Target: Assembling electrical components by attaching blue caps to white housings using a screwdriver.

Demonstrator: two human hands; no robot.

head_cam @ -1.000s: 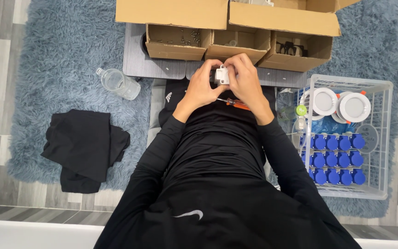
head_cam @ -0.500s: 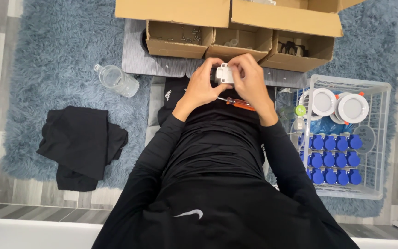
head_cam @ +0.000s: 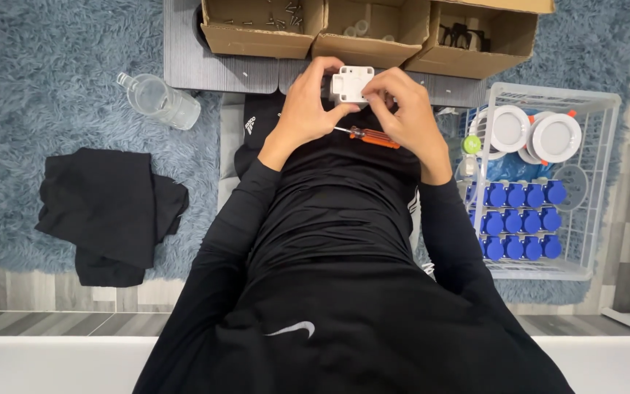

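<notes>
Both hands meet over my lap on a small white square plastic part (head_cam: 351, 83). My left hand (head_cam: 306, 109) grips its left side, thumb underneath. My right hand (head_cam: 406, 111) pinches its right edge with the fingertips. An orange-handled screwdriver (head_cam: 370, 136) lies across my lap just below the hands, touched by neither as far as I can see. Black long sleeves cover both arms.
Three open cardboard boxes (head_cam: 373, 33) with small parts stand ahead on a grey board (head_cam: 184, 66). A white wire basket (head_cam: 592, 219) at right holds blue caps (head_cam: 520, 219) and white round fittings (head_cam: 554, 136). A clear bottle (head_cam: 159, 100) and black cloth (head_cam: 107, 211) lie on the blue rug at left.
The hands stay together on the white part, turning it slightly. The screwdriver on my lap shows more clearly below them now.
</notes>
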